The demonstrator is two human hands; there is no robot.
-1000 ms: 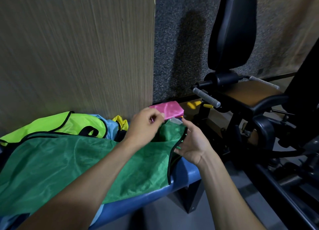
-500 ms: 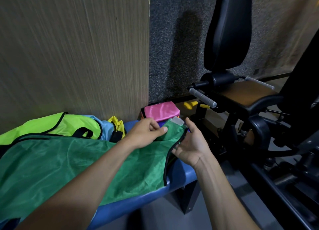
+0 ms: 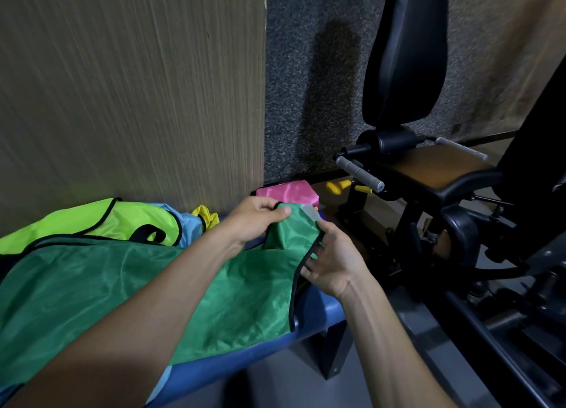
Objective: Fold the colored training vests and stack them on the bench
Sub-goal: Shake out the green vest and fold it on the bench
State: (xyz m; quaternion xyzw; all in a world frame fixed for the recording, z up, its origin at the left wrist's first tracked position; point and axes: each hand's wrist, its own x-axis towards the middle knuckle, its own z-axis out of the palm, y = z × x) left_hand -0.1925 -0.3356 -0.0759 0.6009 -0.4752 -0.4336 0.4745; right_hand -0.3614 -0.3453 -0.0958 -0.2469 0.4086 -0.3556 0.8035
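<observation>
A person's left hand (image 3: 254,220) pinches a raised fold at the shoulder end of a green training vest (image 3: 128,288), thumb on top and fingers curled beneath the cloth. The right hand (image 3: 332,259) meets it from the other side, thumb up by the vest's pale label (image 3: 310,214) and fingers curled under the black-trimmed edge, so both hands have hold of the same end of the garment.

The rest of the green vest lies spread flat along a blue padded bench (image 3: 318,312), its black binding running down to the bench's near edge; both forearms reach across it from the bottom of the view.

Behind the green vest, against a wood-grain wall panel (image 3: 131,85), lies a lime-yellow vest (image 3: 101,220) with black trim, partly overlapped by the green one. Just beside it show a strip of light blue fabric (image 3: 188,228) and a small bunch of yellow fabric (image 3: 205,217). Farther along, at the bench's far end near the wall, sits a folded pink vest (image 3: 288,193).

To the right stands a black gym machine (image 3: 435,199) with an upright back pad (image 3: 405,49), a brown seat (image 3: 441,165) and grey-gripped handles (image 3: 360,172), set against a speckled grey wall (image 3: 309,70).
</observation>
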